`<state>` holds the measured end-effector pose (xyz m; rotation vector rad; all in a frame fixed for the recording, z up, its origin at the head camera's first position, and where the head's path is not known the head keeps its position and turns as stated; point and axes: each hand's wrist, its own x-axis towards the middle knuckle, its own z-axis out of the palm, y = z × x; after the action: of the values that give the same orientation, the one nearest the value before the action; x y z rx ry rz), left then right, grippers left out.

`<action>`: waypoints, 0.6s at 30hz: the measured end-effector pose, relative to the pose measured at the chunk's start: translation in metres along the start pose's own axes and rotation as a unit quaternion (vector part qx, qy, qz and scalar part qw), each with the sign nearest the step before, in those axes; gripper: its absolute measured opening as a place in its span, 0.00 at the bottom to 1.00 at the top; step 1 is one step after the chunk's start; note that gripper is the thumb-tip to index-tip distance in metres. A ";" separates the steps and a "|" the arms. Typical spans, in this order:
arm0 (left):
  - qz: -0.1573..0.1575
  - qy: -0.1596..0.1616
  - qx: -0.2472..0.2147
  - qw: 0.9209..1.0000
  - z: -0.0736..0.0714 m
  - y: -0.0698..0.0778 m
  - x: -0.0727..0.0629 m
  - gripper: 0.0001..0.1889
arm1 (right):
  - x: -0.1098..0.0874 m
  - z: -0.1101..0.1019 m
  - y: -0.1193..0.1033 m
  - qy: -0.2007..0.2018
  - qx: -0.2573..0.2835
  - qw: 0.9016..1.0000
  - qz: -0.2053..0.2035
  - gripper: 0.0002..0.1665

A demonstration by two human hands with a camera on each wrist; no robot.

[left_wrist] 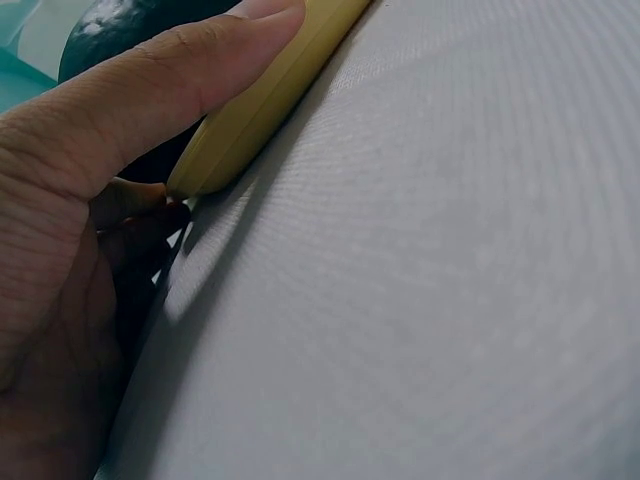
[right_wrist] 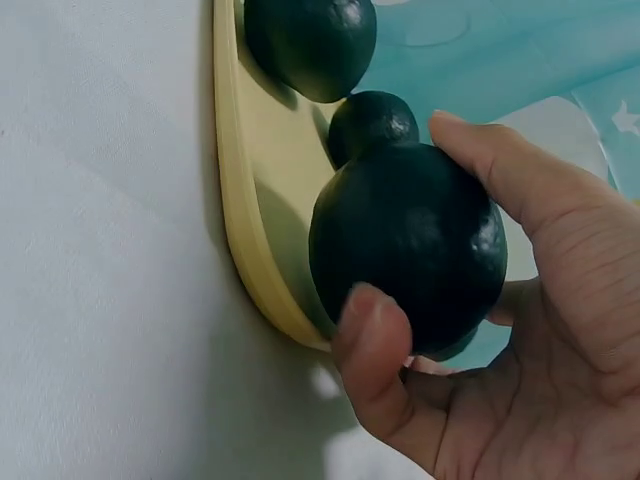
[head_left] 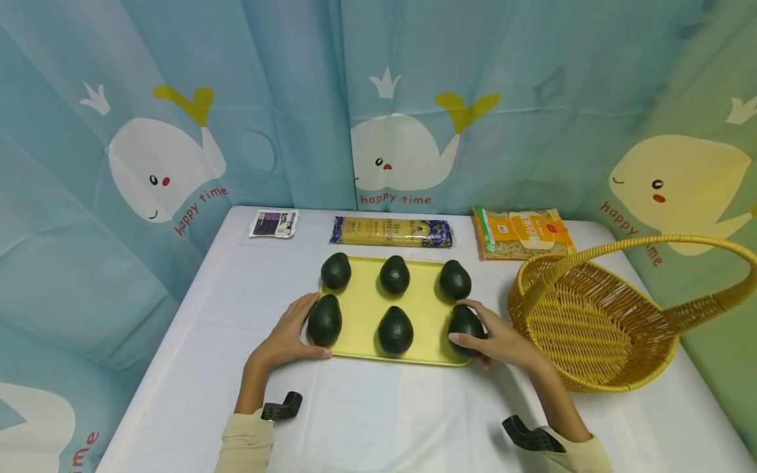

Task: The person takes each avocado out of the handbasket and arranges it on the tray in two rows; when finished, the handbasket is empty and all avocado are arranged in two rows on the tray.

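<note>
A yellow tray (head_left: 361,302) carries dark green avocados in two rows of three. My right hand (head_left: 497,336) grips the front right avocado (right_wrist: 410,240), its thumb on the near side and fingers around the far side. In the right wrist view that avocado overlaps the rounded tray corner, and more avocados (right_wrist: 315,45) lie behind it. At the tray's front left corner, my left hand (head_left: 291,334) holds the rim, thumb (left_wrist: 190,75) along the front edge and fingers at the left side. The front left avocado (head_left: 324,320) lies right beside that hand.
A woven basket (head_left: 591,322) with a tall handle stands right of the tray. Along the back lie a small purple-and-white packet (head_left: 275,223), a long yellow-and-blue packet (head_left: 390,232) and an orange bag (head_left: 523,233). Whale-print curtains (head_left: 307,98) enclose the white table (head_left: 378,420).
</note>
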<state>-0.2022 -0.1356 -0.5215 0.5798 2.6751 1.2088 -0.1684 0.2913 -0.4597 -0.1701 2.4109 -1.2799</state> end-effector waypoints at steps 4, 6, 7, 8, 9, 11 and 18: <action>0.000 0.000 0.002 1.000 0.001 0.000 0.000 0.63 | 0.004 0.004 0.000 0.005 -0.019 1.000 -0.005 0.47; 0.001 0.000 0.002 1.000 0.000 0.000 0.000 0.63 | 0.006 0.006 -0.002 0.005 -0.033 0.999 0.001 0.48; 0.001 -0.001 0.002 1.000 0.000 0.000 0.001 0.63 | 0.006 0.006 -0.003 0.006 -0.042 0.999 0.005 0.48; 0.002 -0.001 0.001 1.000 0.000 0.000 0.001 0.63 | 0.006 0.007 -0.004 0.007 -0.049 0.999 0.011 0.49; 0.003 0.000 0.001 1.000 0.000 0.000 0.001 0.63 | 0.006 0.007 -0.005 0.007 -0.058 0.998 0.018 0.50; 0.003 0.001 0.000 1.000 0.000 0.000 0.001 0.63 | 0.005 0.007 -0.007 0.008 -0.072 0.997 0.023 0.50; -0.002 -0.001 0.002 1.000 0.000 0.000 0.000 0.63 | 0.002 0.008 -0.012 0.013 -0.115 0.993 0.022 0.52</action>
<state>-0.2024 -0.1358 -0.5220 0.5745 2.6762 1.2009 -0.1676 0.2780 -0.4547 -0.1657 2.5645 -0.9889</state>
